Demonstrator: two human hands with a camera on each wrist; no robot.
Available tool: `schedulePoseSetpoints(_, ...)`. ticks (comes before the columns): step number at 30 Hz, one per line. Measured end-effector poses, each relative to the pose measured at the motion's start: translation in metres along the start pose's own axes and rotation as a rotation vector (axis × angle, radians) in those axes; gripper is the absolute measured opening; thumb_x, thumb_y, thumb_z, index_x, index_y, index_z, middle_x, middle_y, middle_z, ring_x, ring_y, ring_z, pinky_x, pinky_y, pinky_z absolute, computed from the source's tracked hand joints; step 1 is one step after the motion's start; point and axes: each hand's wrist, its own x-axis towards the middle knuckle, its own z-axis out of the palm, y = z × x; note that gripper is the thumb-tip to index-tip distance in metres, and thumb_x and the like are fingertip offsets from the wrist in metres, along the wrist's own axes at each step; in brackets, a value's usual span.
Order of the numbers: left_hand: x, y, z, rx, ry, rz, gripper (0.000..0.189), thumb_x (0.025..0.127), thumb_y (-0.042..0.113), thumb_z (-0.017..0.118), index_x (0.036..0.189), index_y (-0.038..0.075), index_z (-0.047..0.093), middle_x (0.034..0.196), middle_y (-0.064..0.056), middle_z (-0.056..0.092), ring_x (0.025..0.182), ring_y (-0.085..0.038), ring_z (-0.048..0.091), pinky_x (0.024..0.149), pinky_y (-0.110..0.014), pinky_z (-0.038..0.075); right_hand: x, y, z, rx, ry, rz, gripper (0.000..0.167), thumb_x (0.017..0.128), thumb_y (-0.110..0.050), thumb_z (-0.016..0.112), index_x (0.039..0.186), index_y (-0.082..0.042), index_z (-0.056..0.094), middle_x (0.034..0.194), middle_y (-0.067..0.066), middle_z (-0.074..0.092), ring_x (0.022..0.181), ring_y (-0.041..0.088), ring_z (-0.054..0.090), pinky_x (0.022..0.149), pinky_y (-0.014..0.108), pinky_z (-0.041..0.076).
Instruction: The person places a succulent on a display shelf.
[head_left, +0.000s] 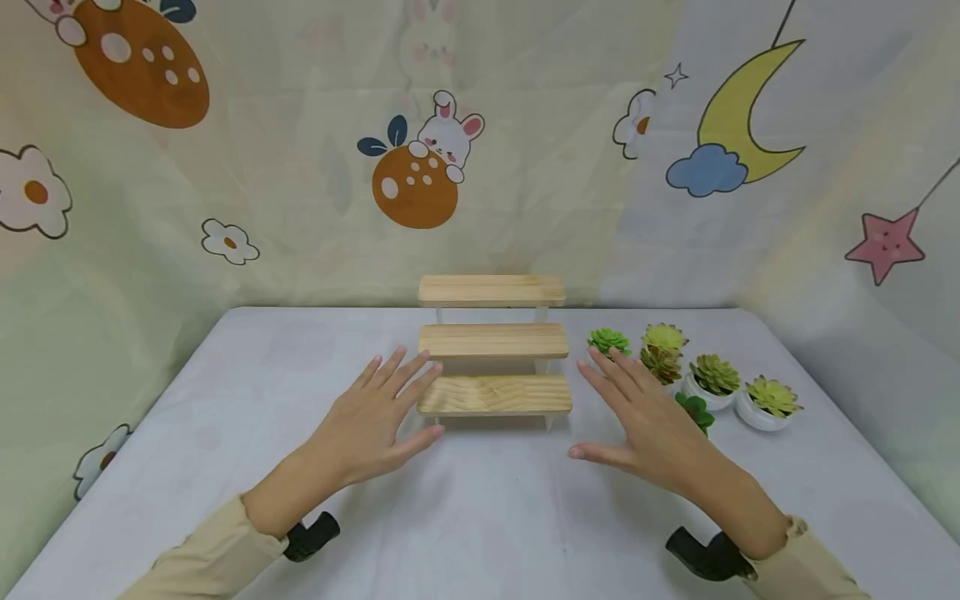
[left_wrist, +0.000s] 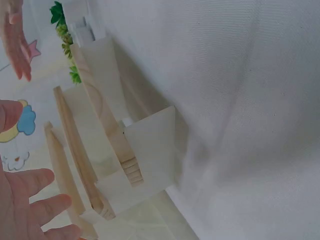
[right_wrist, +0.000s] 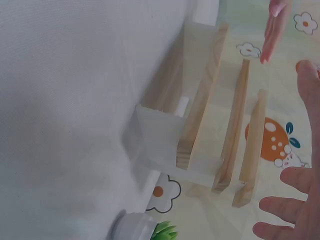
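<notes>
A three-tier wooden stand (head_left: 493,396) with white side supports is at the middle of the table. My left hand (head_left: 371,421) hovers beside its left side, fingers spread, holding nothing. On the other side my right hand (head_left: 648,417) is held in the air with fingers spread, also holding nothing. Several small potted succulents stand to the right, including a yellow-green one (head_left: 772,397) in a white pot and another (head_left: 716,375) beside it. A dark green succulent (head_left: 696,412) is partly hidden by my right hand. In the left wrist view the stand (left_wrist: 150,155) appears apart from my fingers.
A white cloth (head_left: 495,517) covers the table. Behind it hangs a printed fabric backdrop (head_left: 525,183) with rabbits, flowers and a moon, which also closes in the left and right sides. A black wrist camera (head_left: 311,537) sits at my left cuff, and another (head_left: 708,557) at the right.
</notes>
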Motion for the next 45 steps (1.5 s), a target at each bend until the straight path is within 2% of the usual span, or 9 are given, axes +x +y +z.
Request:
schedulePoseSetpoints(5,0.001,0.000,0.002,-0.030,0.018,-0.006,0.069,0.089,0.056,0.046,0.146,0.019,0.031,0.152,-0.003,0.030,0.142,-0.028,0.020,0.113,-0.046,0.017,-0.003,0.003,-0.003,0.048,-0.015,0.067,0.091,0.074,-0.061,0.064,0.144,-0.012,0.033,0.147,0.015,0.034,0.133,0.039,0.031,0.102,0.057,0.030)
schedulePoseSetpoints(10,0.002,-0.002,0.005,-0.059,0.052,-0.011,0.068,0.089,0.054,0.049,0.144,0.018,0.035,0.149,-0.005,0.035,0.140,-0.029,0.025,0.111,-0.047,0.022,-0.009,0.011,-0.005,0.081,-0.024,0.143,0.087,0.072,-0.056,0.070,0.141,-0.011,0.039,0.142,0.016,0.041,0.129,0.039,0.036,0.099,0.059,0.031)
schedulePoseSetpoints(14,0.003,-0.005,0.009,-0.111,0.088,-0.030,0.065,0.087,0.052,0.054,0.141,0.018,0.040,0.145,-0.004,0.041,0.136,-0.031,0.033,0.106,-0.049,0.030,-0.017,0.019,-0.007,0.102,0.012,0.173,0.083,0.071,-0.051,0.073,0.136,-0.007,0.045,0.138,0.016,0.044,0.125,0.039,0.038,0.097,0.059,0.032)
schedulePoseSetpoints(20,0.003,-0.011,0.017,-0.206,0.126,-0.089,0.065,0.083,0.051,0.062,0.137,0.018,0.045,0.139,-0.001,0.047,0.126,-0.027,0.046,0.096,-0.048,0.041,-0.028,0.027,-0.011,0.131,0.056,0.232,0.078,0.071,-0.044,0.076,0.132,-0.005,0.047,0.134,0.018,0.046,0.121,0.041,0.039,0.091,0.061,0.033)
schedulePoseSetpoints(28,0.005,-0.019,0.028,-0.431,0.094,-0.215,0.065,0.079,0.045,0.069,0.134,0.019,0.047,0.132,0.000,0.051,0.120,-0.025,0.049,0.089,-0.048,0.045,-0.042,0.037,-0.013,0.190,0.053,0.359,0.080,0.074,-0.040,0.076,0.137,-0.005,0.042,0.137,0.023,0.042,0.122,0.047,0.035,0.090,0.065,0.030)
schedulePoseSetpoints(32,0.009,-0.025,0.037,-0.541,0.111,-0.228,0.062,0.078,0.036,0.074,0.131,0.013,0.050,0.124,-0.003,0.055,0.110,-0.027,0.053,0.087,-0.044,0.046,-0.050,0.044,-0.009,0.209,0.104,0.400,0.080,0.072,-0.035,0.078,0.135,-0.001,0.042,0.135,0.026,0.040,0.120,0.050,0.033,0.092,0.068,0.025)
schedulePoseSetpoints(36,0.013,-0.030,0.046,-0.652,0.095,-0.241,0.064,0.076,0.030,0.076,0.131,0.011,0.049,0.120,-0.009,0.056,0.103,-0.030,0.055,0.084,-0.042,0.046,-0.057,0.049,-0.006,0.240,0.130,0.483,0.081,0.072,-0.034,0.078,0.134,0.002,0.040,0.134,0.030,0.036,0.122,0.055,0.026,0.092,0.071,0.020)
schedulePoseSetpoints(40,0.017,-0.033,0.053,-0.730,0.036,-0.270,0.068,0.076,0.029,0.076,0.134,0.010,0.045,0.122,-0.012,0.054,0.102,-0.030,0.056,0.083,-0.045,0.047,-0.063,0.052,-0.004,0.269,0.079,0.587,0.085,0.074,-0.037,0.076,0.137,0.004,0.034,0.134,0.033,0.031,0.124,0.056,0.020,0.091,0.072,0.019)
schedulePoseSetpoints(45,0.020,-0.035,0.059,-0.804,-0.009,-0.279,0.070,0.076,0.025,0.075,0.135,0.006,0.042,0.119,-0.013,0.054,0.097,-0.026,0.058,0.080,-0.041,0.047,-0.069,0.059,0.001,0.351,-0.056,0.686,0.092,0.079,-0.038,0.073,0.140,0.010,0.023,0.127,0.035,0.032,0.111,0.051,0.038,0.084,0.062,0.038)
